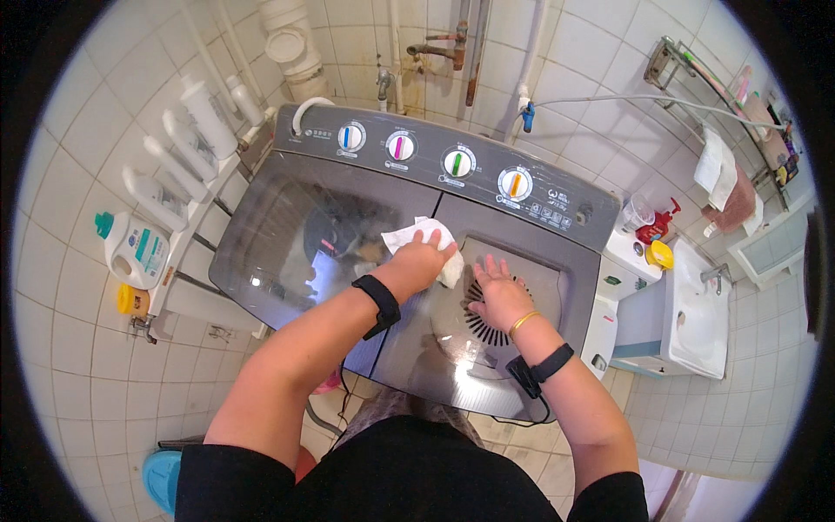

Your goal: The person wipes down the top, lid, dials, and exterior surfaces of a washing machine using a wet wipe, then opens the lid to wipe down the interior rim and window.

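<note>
A grey twin-tub washing machine (348, 187) stands in front of me, with translucent lids and four-dial panel along its back. My left hand (416, 265) is closed round a crumpled white cloth (405, 237) near the seam between the two lids; whether it is fabric or paper I cannot tell. My right hand (502, 296), fingers spread, lies over the right lid (444, 339) beside its round pattern of dark slots and holds nothing. Dark bands circle both wrists, and a gold bangle (523, 324) sits on the right one.
White bottles (207, 117) and a green-capped detergent jug (137, 250) line a shelf on the left. At right are a red pump bottle (657, 223), a yellow container (661, 255) and a white washbasin (698, 322). Taps (444, 50) and pipes run up the tiled back wall.
</note>
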Action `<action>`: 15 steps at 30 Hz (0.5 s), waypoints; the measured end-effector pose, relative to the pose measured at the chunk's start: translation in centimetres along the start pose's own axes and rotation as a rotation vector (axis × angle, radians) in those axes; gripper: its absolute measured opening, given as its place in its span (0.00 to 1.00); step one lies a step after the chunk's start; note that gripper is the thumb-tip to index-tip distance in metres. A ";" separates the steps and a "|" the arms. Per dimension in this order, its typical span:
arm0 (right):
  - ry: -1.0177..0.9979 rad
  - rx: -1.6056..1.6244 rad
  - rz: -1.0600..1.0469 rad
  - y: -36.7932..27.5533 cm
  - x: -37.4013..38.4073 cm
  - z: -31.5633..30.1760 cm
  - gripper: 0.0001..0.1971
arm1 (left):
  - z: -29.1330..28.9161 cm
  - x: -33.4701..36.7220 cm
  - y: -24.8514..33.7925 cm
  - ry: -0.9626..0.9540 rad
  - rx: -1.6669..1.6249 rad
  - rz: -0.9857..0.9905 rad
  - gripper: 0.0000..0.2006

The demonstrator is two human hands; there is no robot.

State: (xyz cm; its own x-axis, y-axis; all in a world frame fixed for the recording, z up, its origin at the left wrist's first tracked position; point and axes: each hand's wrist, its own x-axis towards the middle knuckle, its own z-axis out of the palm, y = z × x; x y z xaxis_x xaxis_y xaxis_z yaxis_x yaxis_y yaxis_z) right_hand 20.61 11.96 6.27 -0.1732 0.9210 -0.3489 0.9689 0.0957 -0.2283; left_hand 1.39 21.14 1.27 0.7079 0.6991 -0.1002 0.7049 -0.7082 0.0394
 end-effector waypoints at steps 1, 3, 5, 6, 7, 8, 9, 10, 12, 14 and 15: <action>-0.003 0.004 0.000 0.4 0.4 -0.1 0.38 | -1.3 0.5 0.2 -0.038 -0.021 -0.024 0.30; -0.024 0.001 0.023 1.2 1.1 -0.1 0.41 | -1.9 1.8 0.2 -0.083 -0.041 -0.042 0.32; -0.027 0.006 0.022 1.5 1.5 -0.1 0.42 | -2.0 2.9 -0.1 -0.011 -0.060 -0.077 0.31; -0.029 0.007 0.021 1.6 1.7 -0.1 0.42 | -2.1 3.6 -0.4 -0.016 -0.059 -0.070 0.31; -0.029 0.013 0.028 1.8 1.8 -0.1 0.42 | -2.3 4.3 -0.5 -0.002 -0.059 -0.054 0.31; -0.022 0.018 0.022 1.9 1.8 -0.2 0.42 | -2.6 5.1 -0.7 0.012 -0.058 -0.035 0.31; -0.014 0.023 0.017 2.2 1.9 -0.3 0.43 | -2.8 6.1 -0.6 -0.011 -0.064 -0.034 0.31; -0.012 0.028 0.025 2.3 2.1 -0.3 0.43 | -2.7 6.7 -0.4 -0.013 -0.062 -0.025 0.31; 0.026 0.001 0.066 2.5 2.4 -0.4 0.45 | -2.4 8.1 0.5 0.240 -0.071 0.086 0.30; 0.012 0.014 0.065 2.1 2.7 -0.7 0.46 | -1.5 9.8 1.1 0.274 -0.084 0.154 0.26; -0.005 0.026 0.065 2.0 2.8 -0.9 0.47 | -1.2 10.4 1.4 0.258 -0.123 0.124 0.25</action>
State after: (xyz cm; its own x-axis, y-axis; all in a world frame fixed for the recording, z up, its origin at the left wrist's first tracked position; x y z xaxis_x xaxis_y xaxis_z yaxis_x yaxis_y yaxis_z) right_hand 22.20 15.06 5.60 -0.1111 0.9232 -0.3680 0.9732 0.0261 -0.2283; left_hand 9.80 27.55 1.46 0.7652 0.6214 0.1680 0.6016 -0.7832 0.1570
